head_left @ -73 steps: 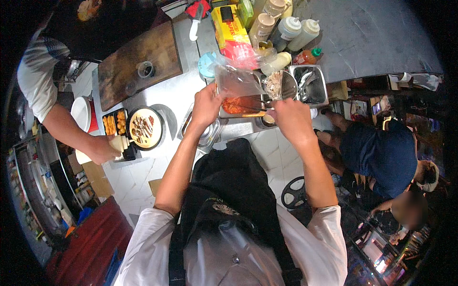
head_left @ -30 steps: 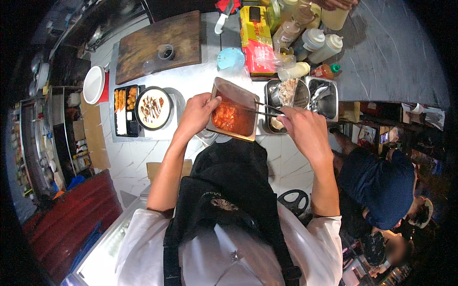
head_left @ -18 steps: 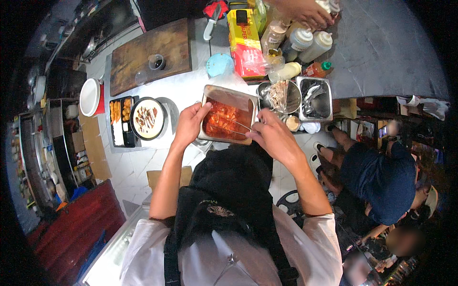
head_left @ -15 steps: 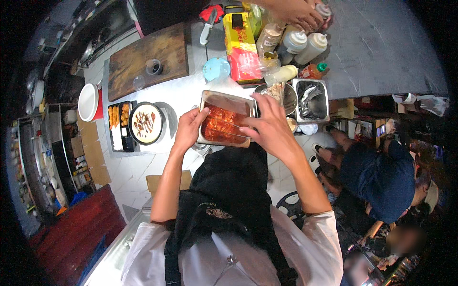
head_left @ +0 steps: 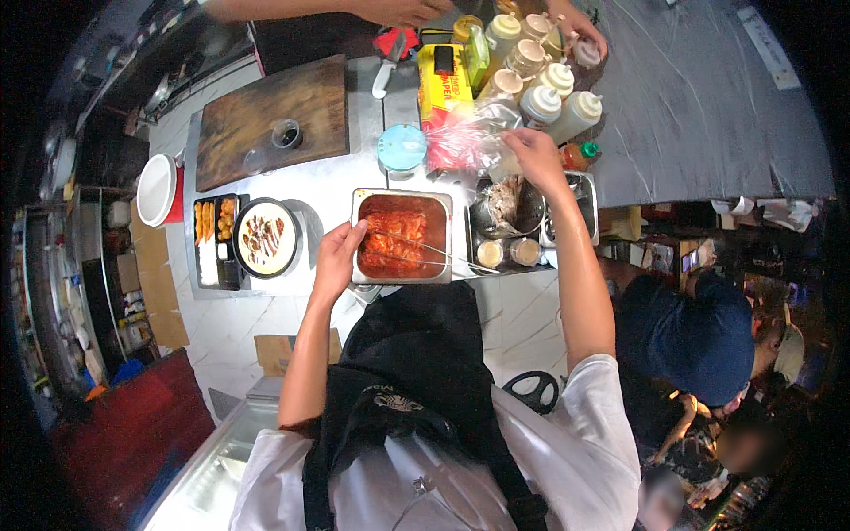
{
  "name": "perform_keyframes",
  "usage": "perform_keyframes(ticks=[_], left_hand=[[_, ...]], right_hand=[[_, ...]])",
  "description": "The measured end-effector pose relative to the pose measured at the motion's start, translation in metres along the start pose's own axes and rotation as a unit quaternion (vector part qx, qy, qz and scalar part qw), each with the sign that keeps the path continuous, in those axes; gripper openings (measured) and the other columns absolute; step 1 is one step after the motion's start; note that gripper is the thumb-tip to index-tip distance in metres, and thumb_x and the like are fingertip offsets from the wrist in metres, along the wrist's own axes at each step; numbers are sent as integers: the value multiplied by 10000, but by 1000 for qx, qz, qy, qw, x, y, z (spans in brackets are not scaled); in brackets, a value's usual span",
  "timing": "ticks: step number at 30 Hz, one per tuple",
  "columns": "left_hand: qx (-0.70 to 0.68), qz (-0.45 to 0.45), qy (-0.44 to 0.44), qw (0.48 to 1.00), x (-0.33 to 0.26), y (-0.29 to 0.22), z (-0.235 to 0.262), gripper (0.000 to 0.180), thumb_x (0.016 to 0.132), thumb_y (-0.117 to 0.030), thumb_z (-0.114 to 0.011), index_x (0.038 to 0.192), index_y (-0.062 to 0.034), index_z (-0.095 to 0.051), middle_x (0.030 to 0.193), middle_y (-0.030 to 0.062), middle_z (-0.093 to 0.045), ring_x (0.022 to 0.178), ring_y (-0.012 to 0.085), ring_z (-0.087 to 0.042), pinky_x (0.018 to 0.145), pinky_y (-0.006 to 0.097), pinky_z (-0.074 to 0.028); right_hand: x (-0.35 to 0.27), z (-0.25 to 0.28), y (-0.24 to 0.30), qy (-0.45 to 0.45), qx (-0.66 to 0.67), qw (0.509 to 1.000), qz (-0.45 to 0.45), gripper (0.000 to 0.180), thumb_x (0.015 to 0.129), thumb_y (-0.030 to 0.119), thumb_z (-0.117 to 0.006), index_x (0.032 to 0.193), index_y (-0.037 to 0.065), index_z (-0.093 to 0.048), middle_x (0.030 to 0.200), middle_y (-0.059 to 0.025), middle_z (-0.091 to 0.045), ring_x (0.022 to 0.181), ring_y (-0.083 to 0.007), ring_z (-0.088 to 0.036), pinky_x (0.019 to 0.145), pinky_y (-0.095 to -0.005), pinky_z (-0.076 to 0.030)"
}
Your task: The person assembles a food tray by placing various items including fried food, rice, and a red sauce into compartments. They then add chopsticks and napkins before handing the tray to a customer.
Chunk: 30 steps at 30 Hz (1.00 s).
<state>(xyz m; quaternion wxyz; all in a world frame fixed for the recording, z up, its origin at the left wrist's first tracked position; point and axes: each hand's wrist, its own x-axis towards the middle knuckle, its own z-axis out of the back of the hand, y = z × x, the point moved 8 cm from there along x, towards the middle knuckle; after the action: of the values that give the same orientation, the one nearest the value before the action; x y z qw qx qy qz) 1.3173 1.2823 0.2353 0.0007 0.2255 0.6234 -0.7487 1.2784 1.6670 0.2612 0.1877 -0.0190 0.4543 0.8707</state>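
My left hand (head_left: 336,255) grips the left rim of a rectangular metal pan (head_left: 453,234), its thumb over the edge. Red, sauce-coated food that looks like kimchi (head_left: 390,239) lies in the pan. A pair of thin metal tongs (head_left: 425,251) rests in it, the ends sticking out over the right rim. My right hand (head_left: 534,157) is pinched on crumpled clear plastic film (head_left: 474,133), which is stretched out beyond the pan's far right corner. Under my right forearm stands a round metal container (head_left: 518,208) of shredded pale food.
Left stand a black bowl (head_left: 267,237) of creamy food and a black compartment tray (head_left: 208,261). Behind are a wooden cutting board (head_left: 266,115), a knife (head_left: 382,78), a blue round lid (head_left: 402,148), a yellow box (head_left: 443,84) and several squeeze bottles (head_left: 540,104). Another person's hand (head_left: 580,26) is at the bottles.
My right hand has left the pan and tongs and moved up and right, pulling the clear film off the pan's far side. The pan has shifted slightly left. The other person's hands have moved apart.
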Motion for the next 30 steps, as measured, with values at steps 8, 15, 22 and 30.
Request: perform_keyframes(ticks=[8,15,22,30], left_hand=[[-122,34,-48,991,-42,16,33,337,1065,-281,-543,953,11,-665,848,-31,-659,764,33,-550,685,228,-469],[-100,41,-135,985,-98,-6,61,338,1062,-246,-556,929,46,-661,779,-39,-612,741,25,-489,643,226,-436],[-62,59,-256,963,-181,11,129,360,1041,-242,-591,814,36,-614,664,-48,-511,676,33,-414,563,254,-373],[72,22,-335,939,-274,38,231,378,1016,-262,-616,791,36,-561,590,45,-412,620,78,-348,525,312,-358]], right_hand=[[-98,8,87,-34,-125,988,88,575,936,400,-681,1300,-34,-579,1245,-238,-643,1077,-354,-659,908,-413,-522],[-221,-110,154,192,-348,879,265,470,916,340,-678,1255,25,-595,888,-158,-654,881,-287,-694,664,-405,-560],[-253,-145,224,188,-397,775,455,254,942,269,-629,1075,56,-666,716,-65,-604,635,-230,-649,533,-368,-518],[-329,-283,241,253,-411,755,444,333,968,250,-574,1235,69,-657,756,-113,-668,623,-266,-684,532,-411,-521]])
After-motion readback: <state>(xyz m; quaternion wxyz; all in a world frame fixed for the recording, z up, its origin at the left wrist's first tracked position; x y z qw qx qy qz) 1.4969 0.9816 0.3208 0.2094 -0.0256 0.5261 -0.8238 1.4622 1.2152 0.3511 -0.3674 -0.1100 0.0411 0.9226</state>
